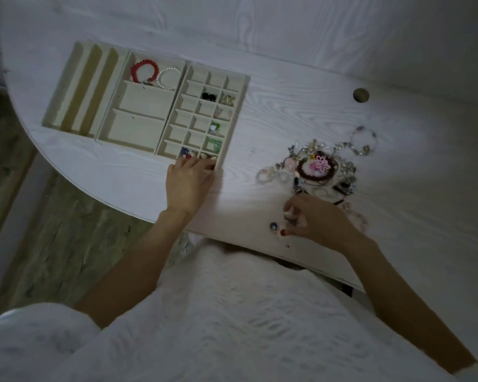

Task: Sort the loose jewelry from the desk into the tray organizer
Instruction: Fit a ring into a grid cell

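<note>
A cream tray organizer (pixel 138 146) lies on the white desk, with long slots at its left, three wide bins in the middle and a grid of small cells at its right. A red bead bracelet (pixel 142 70) and a pearl bracelet (pixel 169 78) lie in the top bin. Several cells hold earrings and small pieces. My left hand (pixel 186 181) rests at the grid's near edge, fingers over a cell with blue and red pieces (pixel 186 153). My right hand (pixel 315 219) pinches small pieces below the loose jewelry pile (pixel 319 168). A blue bead piece (pixel 273 226) lies beside its fingertips.
A silver bracelet (pixel 360 140) lies at the pile's far right. A round cable hole (pixel 361 95) sits further back on the desk. The desk's curved near edge runs just under both wrists, with my white clothing below it and wooden floor at the left.
</note>
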### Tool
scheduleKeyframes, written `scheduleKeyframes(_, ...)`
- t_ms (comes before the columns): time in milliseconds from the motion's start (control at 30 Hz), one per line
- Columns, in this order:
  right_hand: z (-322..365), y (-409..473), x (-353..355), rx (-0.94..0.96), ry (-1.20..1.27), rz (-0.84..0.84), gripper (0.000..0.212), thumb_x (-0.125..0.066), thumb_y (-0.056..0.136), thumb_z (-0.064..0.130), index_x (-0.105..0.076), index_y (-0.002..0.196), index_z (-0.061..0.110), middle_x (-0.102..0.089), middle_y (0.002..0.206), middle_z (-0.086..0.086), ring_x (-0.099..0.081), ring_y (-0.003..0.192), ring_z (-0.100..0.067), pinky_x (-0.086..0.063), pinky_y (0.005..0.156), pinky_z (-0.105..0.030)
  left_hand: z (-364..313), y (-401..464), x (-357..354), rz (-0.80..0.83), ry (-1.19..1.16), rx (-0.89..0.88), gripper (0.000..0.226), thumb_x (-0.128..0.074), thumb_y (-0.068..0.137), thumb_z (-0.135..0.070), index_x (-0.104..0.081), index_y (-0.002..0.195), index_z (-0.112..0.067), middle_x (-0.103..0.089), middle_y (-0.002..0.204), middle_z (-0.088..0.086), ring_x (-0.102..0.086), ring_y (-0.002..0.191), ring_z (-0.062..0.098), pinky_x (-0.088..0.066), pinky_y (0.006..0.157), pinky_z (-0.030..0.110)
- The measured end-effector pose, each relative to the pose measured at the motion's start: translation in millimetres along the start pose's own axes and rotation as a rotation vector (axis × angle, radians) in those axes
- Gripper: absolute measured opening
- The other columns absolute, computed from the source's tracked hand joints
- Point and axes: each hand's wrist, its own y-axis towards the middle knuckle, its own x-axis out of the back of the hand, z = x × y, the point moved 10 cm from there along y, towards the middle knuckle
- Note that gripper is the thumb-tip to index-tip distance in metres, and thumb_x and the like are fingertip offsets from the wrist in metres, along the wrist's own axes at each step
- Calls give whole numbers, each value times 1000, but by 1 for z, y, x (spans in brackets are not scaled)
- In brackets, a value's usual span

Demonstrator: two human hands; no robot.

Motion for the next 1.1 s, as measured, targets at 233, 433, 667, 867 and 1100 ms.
scheduleKeyframes(233, 20, 16, -8, 143, -101, -220, 24, -76, 73, 25, -63, 89, 14, -51, 93, -5, -50, 88, -23, -32, 60, -24, 0, -3, -3, -17, -20, 59, 22, -61, 90, -22, -69, 109, -17, -68, 103, 8, -55, 97, 35, -37, 72, 39)
scheduleKeyframes(433, 18, 60, 1, 82, -104, -309, 21, -72, 76, 20, -59, 85, 6, -56, 94, -13, -49, 107, -34, -47, 76, -40, -2, -6, -22, -38, -40, 48, 22, -60, 90, -22, -69, 109, -16, -67, 98, 7, -56, 90, 32, -31, 70, 33)
scheduleKeyframes(667, 56, 85, 33, 41, 56, -306, 19, -61, 90, 28, -63, 105, 16, -65, 77, 5, -58, 66, -10, -46, 61, -26, 20, -15, 1, -106, -320, 93, 27, -68, 85, -14, -68, 112, -16, -68, 106, 2, -44, 96, 14, -26, 78, 13)
scheduleKeyframes(867, 119, 125, 39, 109, 248, -181, 11, -60, 90, 20, -68, 96, 16, -54, 69, 19, -52, 64, 4, -40, 62, -11, 54, -34, -9, -13, -543, 243, 39, -65, 87, -27, -60, 125, -21, -62, 121, -1, -52, 106, 19, -31, 88, 19)
scheduleKeyframes(1100, 161, 172, 27, 166, 122, -119, 14, -64, 87, 22, -61, 99, 15, -55, 73, 7, -55, 72, -13, -42, 64, -25, 67, -3, 3, -26, -642, 186, 28, -61, 87, -24, -64, 114, -17, -66, 110, -3, -55, 97, 17, -41, 87, 29)
